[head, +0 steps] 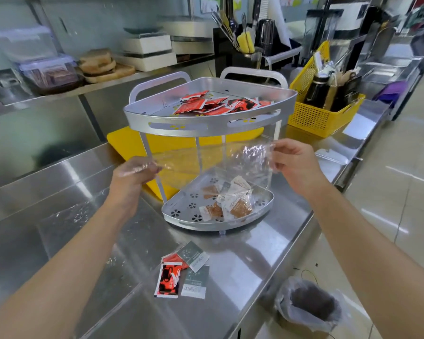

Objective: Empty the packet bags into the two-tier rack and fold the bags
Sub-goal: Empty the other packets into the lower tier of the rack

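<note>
Shiny steel covers the tabletop (pixel 242 270) in what looks like a busy kitchen. On it stands the two-tier rack (pixel 209 123). Red packets (pixel 206 105) are piled on its top tier. Brown and white packets (pixel 230 204) lie on its bottom tier.

A clear plastic bag (pixel 220 165) is held up just in front of the rack. One top corner is pinched by the left hand (pixel 135 172), and the other is pinched by the right hand (pixel 291 162). The bag looks empty, so it seems ready to be folded.

Four loose packets (pixel 182 272) are seen on the tabletop in front of the rack, red ones and grey-green ones. They are likely still to be put in. No other full bag can be seen.

A yellow basket (pixel 313 118) sits just beside the rack on the right. A yellow board (pixel 130 143) lies behind it. A lined bin (pixel 309 307) stands on the floor below. Nothing is in the way of the hands.
</note>
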